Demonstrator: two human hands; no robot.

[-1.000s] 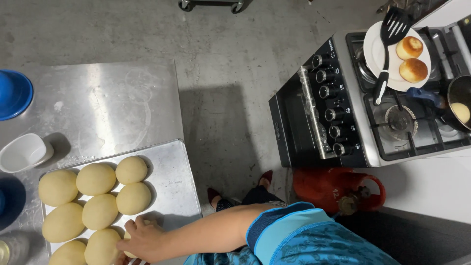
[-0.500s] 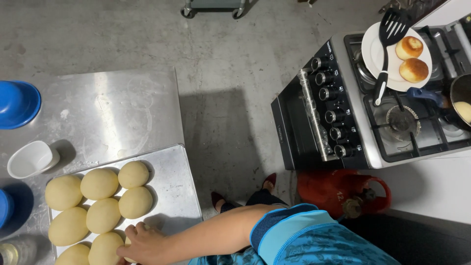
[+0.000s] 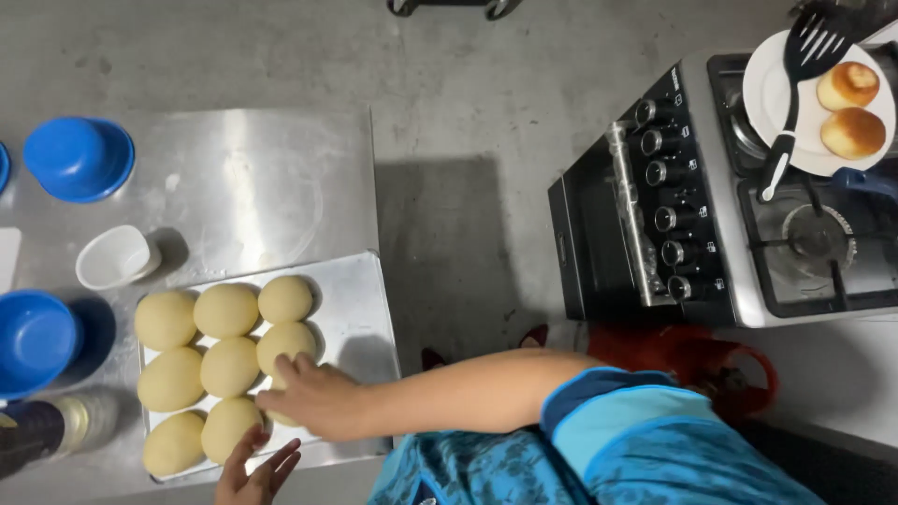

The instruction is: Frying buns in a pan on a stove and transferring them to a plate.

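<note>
1. Right grip [image 3: 313, 397]: fingers are spread over a dough ball [image 3: 283, 348], touching, not closed.
2. Left grip [image 3: 257, 468] is held open, fingertips beside the lowest dough ball [image 3: 229, 425].
3. Both balls are seen on a tray [image 3: 360, 309] on the table [image 3: 243, 187].

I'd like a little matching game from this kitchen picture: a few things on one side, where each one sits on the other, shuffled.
Things:
1. dough balls
2. black spatula
3. small white bowl
4. red bag

Places:
A. on the floor beside the stove
B. on the metal tray
C. across the white plate with two browned buns
D. on the steel table, above the tray

Pairs: 1-B, 2-C, 3-D, 4-A
</note>
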